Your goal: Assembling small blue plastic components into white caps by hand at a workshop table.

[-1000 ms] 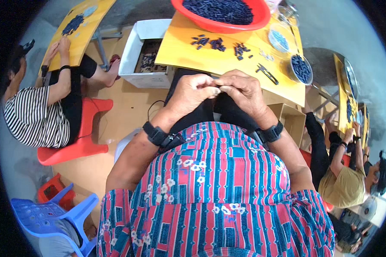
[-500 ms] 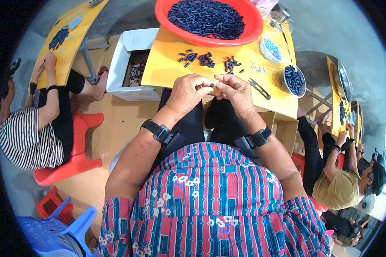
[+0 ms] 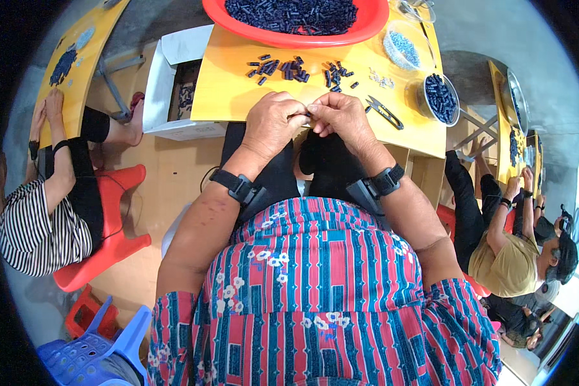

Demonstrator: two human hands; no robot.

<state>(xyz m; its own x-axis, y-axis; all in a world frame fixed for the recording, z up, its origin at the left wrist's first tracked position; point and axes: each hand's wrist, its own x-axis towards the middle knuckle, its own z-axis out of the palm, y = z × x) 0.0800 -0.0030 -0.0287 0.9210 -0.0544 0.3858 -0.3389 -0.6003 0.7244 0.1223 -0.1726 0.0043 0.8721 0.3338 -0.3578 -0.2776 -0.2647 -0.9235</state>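
Observation:
My left hand [image 3: 274, 123] and my right hand [image 3: 347, 119] meet fingertip to fingertip over the near edge of the yellow table [image 3: 228, 96]. Pinched in the left fingers is a small dark piece [image 3: 309, 115], mostly covered. The right thumb and forefinger press together at its end; whatever they grip is too small to make out. Just beyond the hands lie loose piles of short dark tube-like pieces [image 3: 296, 71]. Thread snips [image 3: 385, 112] with dark handles rest to the right of my right hand, near some small pale bits [image 3: 381, 78].
A red basin [image 3: 289, 40] heaped with dark pieces stands at the back. To the right are a tub of light-blue bits [image 3: 403, 51] and a clear tub of dark pieces [image 3: 440, 100]. A white box [image 3: 174, 77] stands left; other people work at tables on both sides.
The whole view has shifted slightly, so table and basin sit higher and further left. My fingertips have drawn closer together, and the dark piece shows less than before.

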